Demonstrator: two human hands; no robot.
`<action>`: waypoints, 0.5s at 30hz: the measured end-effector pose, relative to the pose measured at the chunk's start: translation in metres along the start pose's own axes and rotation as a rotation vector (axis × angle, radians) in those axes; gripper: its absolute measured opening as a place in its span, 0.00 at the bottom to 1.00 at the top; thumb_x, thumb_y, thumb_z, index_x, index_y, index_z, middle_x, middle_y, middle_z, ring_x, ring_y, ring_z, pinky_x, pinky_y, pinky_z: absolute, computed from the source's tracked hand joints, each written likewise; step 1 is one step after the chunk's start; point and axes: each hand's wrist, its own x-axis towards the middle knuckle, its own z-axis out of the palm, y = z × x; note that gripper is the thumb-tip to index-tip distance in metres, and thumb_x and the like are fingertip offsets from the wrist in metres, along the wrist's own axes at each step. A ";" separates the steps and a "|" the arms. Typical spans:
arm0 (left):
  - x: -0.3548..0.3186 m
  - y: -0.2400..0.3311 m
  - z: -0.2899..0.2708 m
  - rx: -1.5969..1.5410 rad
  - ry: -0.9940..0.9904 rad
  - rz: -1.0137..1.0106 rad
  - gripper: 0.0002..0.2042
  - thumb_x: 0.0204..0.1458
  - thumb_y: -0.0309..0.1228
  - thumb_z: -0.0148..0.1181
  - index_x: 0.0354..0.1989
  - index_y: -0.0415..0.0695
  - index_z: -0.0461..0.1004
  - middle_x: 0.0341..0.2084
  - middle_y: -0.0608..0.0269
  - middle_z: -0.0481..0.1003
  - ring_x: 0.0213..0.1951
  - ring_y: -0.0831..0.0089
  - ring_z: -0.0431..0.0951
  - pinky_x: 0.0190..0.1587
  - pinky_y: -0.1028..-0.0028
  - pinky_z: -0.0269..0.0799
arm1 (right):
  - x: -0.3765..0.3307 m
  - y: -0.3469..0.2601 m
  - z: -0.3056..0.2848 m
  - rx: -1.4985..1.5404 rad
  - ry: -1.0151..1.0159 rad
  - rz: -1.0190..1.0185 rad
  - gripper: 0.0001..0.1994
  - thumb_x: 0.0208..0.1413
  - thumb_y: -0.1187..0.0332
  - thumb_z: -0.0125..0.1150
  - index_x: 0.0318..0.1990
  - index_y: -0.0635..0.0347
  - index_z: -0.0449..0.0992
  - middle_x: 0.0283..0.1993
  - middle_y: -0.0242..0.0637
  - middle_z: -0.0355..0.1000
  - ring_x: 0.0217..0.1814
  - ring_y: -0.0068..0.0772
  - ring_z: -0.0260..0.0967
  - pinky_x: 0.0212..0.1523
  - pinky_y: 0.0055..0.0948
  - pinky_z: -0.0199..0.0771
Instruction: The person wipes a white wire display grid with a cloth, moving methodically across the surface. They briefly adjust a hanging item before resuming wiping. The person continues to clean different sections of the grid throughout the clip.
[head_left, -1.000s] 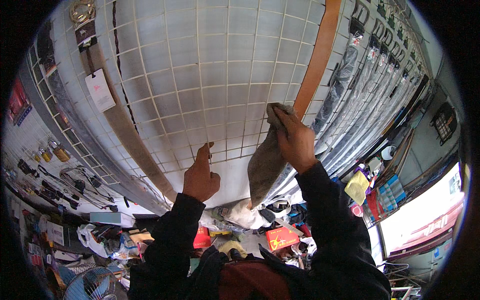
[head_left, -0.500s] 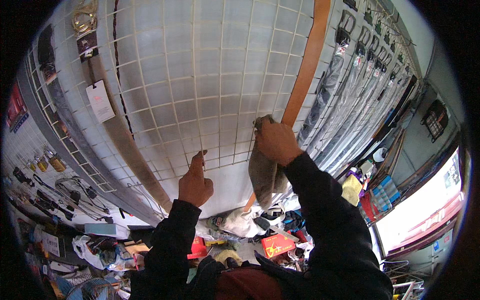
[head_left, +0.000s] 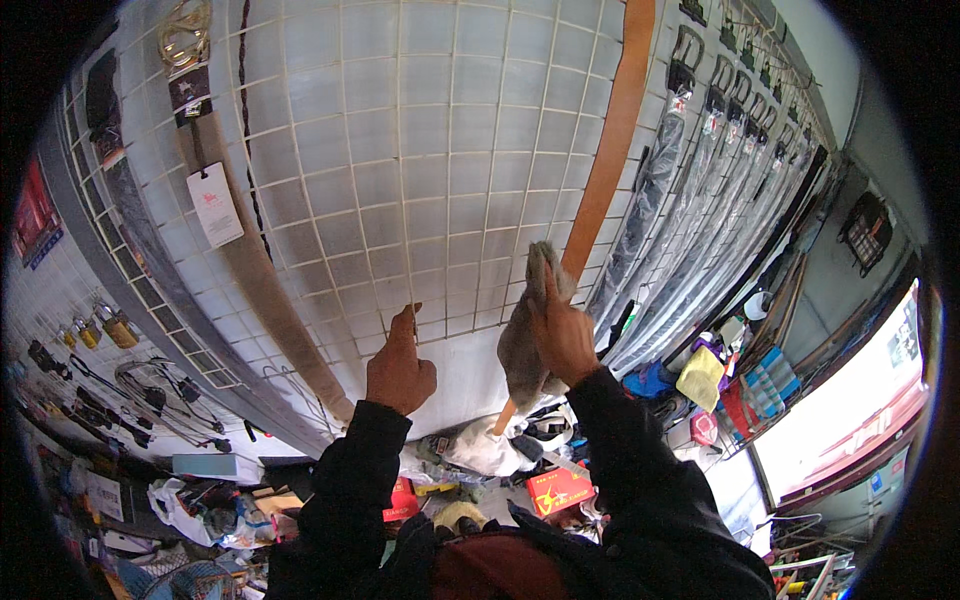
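A white wire grid panel [head_left: 430,190] fills the middle of the view. My left hand [head_left: 400,370] is at its lower part, with the index finger crooked at a wire and the other fingers curled in. My right hand [head_left: 565,335] grips a crumpled grey-brown cloth [head_left: 522,350], whose upper end sticks up past the fingers and whose lower part hangs down. Right behind that hand runs a long tan leather strap [head_left: 607,150] hanging down the grid. Whether the cloth touches the strap or the wires, I cannot tell.
A brown belt [head_left: 275,300] with a white tag [head_left: 215,205] hangs at the left. Several plastic-wrapped belts [head_left: 660,190] hang at the right. Padlocks [head_left: 115,325] and cables are on the left wall. Below lie a red box [head_left: 558,490], a white bag [head_left: 485,450] and clutter.
My right hand has moved down along the strap with the cloth, and more cloth now shows above its fingers. My left hand stays at the same part of the grid. The view has shifted slightly.
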 end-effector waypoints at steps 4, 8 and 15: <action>0.001 0.000 0.000 0.041 -0.058 -0.054 0.40 0.43 0.21 0.55 0.71 0.38 0.56 0.62 0.44 0.69 0.52 0.40 0.78 0.51 0.50 0.80 | -0.016 0.014 0.006 0.059 -0.048 0.056 0.34 0.68 0.60 0.55 0.79 0.48 0.51 0.41 0.59 0.80 0.40 0.64 0.81 0.40 0.51 0.82; 0.002 -0.003 0.001 0.069 -0.053 -0.041 0.40 0.43 0.21 0.55 0.72 0.38 0.55 0.64 0.44 0.67 0.53 0.40 0.78 0.51 0.50 0.80 | -0.011 0.017 -0.009 0.864 0.251 0.010 0.19 0.72 0.67 0.53 0.67 0.58 0.73 0.53 0.44 0.80 0.55 0.39 0.79 0.58 0.36 0.77; 0.004 0.003 -0.002 0.031 -0.056 -0.040 0.40 0.43 0.22 0.55 0.72 0.38 0.55 0.64 0.44 0.67 0.55 0.42 0.78 0.53 0.51 0.79 | 0.052 -0.001 -0.050 0.971 0.356 -0.150 0.19 0.74 0.65 0.52 0.66 0.63 0.72 0.54 0.47 0.78 0.53 0.39 0.77 0.57 0.37 0.76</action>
